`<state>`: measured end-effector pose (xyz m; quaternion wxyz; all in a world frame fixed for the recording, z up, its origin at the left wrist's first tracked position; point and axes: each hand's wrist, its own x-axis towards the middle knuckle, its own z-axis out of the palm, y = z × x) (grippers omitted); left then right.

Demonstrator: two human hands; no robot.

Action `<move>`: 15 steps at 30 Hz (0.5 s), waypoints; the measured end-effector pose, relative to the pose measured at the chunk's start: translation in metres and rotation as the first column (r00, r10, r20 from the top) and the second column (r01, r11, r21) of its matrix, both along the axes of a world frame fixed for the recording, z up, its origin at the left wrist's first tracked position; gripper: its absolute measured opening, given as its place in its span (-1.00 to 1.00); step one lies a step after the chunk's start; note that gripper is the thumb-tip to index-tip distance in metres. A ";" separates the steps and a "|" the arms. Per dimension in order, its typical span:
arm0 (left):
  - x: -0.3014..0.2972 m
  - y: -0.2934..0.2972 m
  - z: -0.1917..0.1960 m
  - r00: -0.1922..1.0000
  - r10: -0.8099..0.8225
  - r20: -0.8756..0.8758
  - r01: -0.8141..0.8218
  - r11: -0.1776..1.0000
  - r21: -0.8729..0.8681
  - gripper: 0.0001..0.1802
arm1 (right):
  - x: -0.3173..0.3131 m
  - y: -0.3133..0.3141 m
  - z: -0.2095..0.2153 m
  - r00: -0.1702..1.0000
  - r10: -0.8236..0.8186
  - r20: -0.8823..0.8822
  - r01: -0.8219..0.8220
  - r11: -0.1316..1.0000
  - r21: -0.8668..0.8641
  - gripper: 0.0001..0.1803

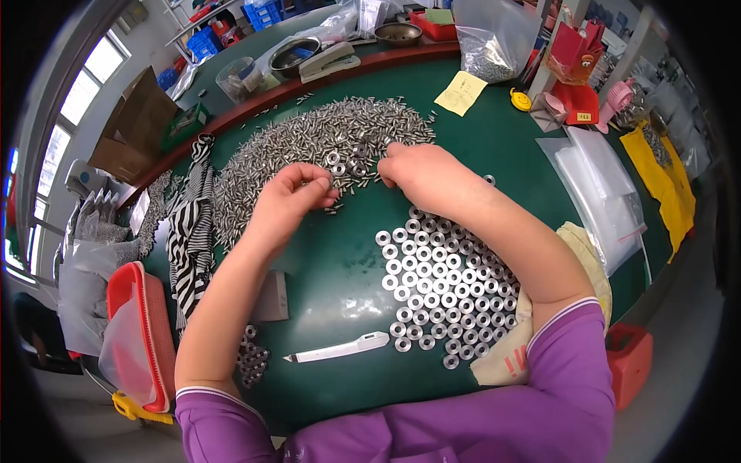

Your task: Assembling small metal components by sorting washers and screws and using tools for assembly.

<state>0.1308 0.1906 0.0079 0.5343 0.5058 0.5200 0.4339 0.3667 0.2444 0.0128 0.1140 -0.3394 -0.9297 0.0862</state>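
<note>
A wide heap of small silvery metal pins (309, 131) lies on the green table. At its near edge, my left hand (289, 197) is closed, thumb and forefinger pinched together; anything between the fingertips is too small to make out. Beside those fingertips several metal rings (338, 169) rest on the pins. My right hand (421, 171) is at the heap's right side, its fingers curled with the tips at the pins; what they grip is hidden. Many flat metal rings (438, 270) lie spread in rough rows on the table under my right forearm.
A white utility knife (337, 347) lies near me, with a small grey block (272, 296) and darker rings (252, 356) by my left arm. Striped cloth (191, 231) and a red basket (158, 339) are left. Plastic bags (598, 189) and a yellow note (461, 92) are right.
</note>
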 end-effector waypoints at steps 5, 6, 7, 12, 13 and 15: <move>0.016 -0.014 -0.015 0.990 -0.043 -0.133 0.040 0.999 -0.024 -0.87 | 0.000 -0.007 0.003 0.999 0.015 0.049 -0.008 0.991 -0.131 -0.81; 0.024 -0.016 -0.018 0.994 -0.006 -0.106 0.006 1.000 -0.005 -0.83 | 0.001 -0.006 0.003 0.998 0.041 0.047 -0.031 0.978 -0.206 -0.79; 0.027 -0.015 -0.017 0.994 -0.007 -0.105 0.007 1.000 -0.006 -0.83 | 0.000 -0.005 0.005 0.998 0.040 0.048 -0.030 0.978 -0.207 -0.79; 0.040 -0.007 -0.014 0.867 -0.128 -0.482 0.165 0.986 0.035 -0.85 | 0.002 0.010 0.016 0.999 0.036 0.033 -0.025 0.953 -0.300 -0.74; 0.044 -0.006 -0.013 0.838 -0.127 -0.530 0.162 0.987 0.019 -0.87 | 0.004 0.018 0.014 0.997 -0.002 -0.072 -0.019 0.960 -0.280 -0.76; 0.051 -0.003 -0.011 0.793 -0.135 -0.594 0.171 0.985 0.005 -0.86 | 0.006 0.034 0.002 0.967 -0.104 -0.232 0.079 0.990 -0.116 -0.69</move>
